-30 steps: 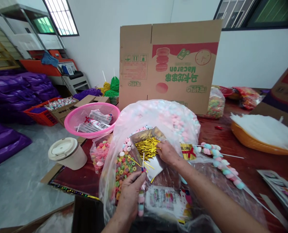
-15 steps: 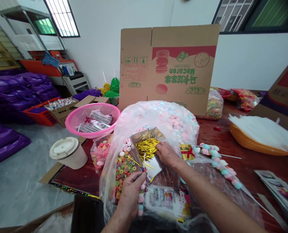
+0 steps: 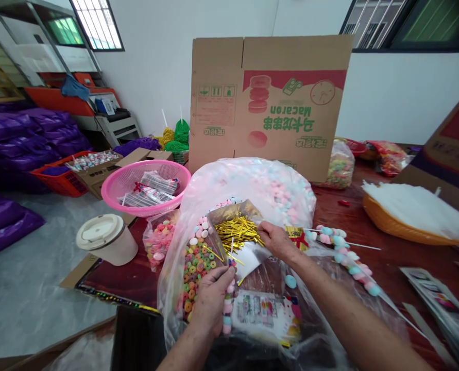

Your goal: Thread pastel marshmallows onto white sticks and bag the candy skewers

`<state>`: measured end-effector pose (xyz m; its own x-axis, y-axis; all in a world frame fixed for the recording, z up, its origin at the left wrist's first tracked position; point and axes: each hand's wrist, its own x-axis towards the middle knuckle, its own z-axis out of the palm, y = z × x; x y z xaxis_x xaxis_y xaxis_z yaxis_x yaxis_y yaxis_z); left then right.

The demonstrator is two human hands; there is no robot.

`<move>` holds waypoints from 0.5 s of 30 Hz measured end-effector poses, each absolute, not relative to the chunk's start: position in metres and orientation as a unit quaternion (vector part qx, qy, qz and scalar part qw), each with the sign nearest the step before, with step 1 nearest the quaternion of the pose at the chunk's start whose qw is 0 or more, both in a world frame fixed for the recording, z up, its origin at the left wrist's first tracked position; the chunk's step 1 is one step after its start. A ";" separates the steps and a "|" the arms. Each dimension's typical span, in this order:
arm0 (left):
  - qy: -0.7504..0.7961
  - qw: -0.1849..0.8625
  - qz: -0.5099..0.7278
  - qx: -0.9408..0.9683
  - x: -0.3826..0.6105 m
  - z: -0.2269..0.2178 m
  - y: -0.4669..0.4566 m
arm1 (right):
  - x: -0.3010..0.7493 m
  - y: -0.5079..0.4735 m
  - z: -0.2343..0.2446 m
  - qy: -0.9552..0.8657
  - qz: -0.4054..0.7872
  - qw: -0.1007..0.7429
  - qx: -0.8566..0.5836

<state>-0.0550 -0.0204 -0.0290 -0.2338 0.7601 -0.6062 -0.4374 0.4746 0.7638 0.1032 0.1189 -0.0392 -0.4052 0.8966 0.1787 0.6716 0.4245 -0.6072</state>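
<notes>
My left hand (image 3: 213, 299) is closed round a wrapped skewer of pastel marshmallows (image 3: 227, 312), its white stick pointing up. Beside it, my right hand (image 3: 277, 241) has its fingers pinched at the right ends of a heap of gold twist ties (image 3: 237, 231), seemingly on one tie. The heap lies in an open silvery-clear packet. Colourful ring candies (image 3: 198, 273) fill a compartment left of the packet. Below my hands sits a printed clear pouch (image 3: 262, 312). Unwrapped marshmallow skewers (image 3: 351, 260) rest to the right of my right forearm.
A large clear bag of marshmallows (image 3: 252, 178) bulges behind the packet, before an upright cardboard box (image 3: 270, 62). On the left stand a pink basket (image 3: 111, 198) of printed wrappers and a lidded white cup (image 3: 117, 247). An orange basket (image 3: 391, 221) holding white material is at right.
My right hand has shifted slightly right and up along the ends of the gold twist ties. The left hand keeps its hold on the skewer. The view has tilted slightly.
</notes>
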 end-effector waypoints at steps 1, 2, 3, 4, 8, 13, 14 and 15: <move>0.607 0.605 0.497 0.134 -0.054 -0.031 -0.020 | 0.104 0.114 -0.038 -0.802 0.237 0.256 -0.484; 0.604 0.606 0.499 0.137 -0.054 -0.032 -0.019 | 0.104 0.109 -0.036 -0.800 0.246 0.264 -0.480; 0.603 0.605 0.501 0.138 -0.053 -0.034 -0.019 | 0.103 0.105 -0.034 -0.797 0.253 0.271 -0.476; 0.603 0.603 0.504 0.137 -0.053 -0.036 -0.019 | 0.102 0.102 -0.031 -0.795 0.257 0.279 -0.472; 0.604 0.587 0.524 0.123 -0.053 -0.042 -0.018 | 0.094 0.086 -0.019 -0.784 0.267 0.298 -0.474; 0.608 0.591 0.512 0.139 -0.049 -0.031 -0.019 | 0.084 0.040 -0.012 -0.798 0.370 0.261 -0.398; 0.610 0.593 0.504 0.148 -0.047 -0.028 -0.020 | 0.082 0.032 -0.013 -0.791 0.391 0.253 -0.397; 0.611 0.597 0.494 0.160 -0.045 -0.024 -0.022 | 0.081 0.025 -0.015 -0.778 0.409 0.250 -0.407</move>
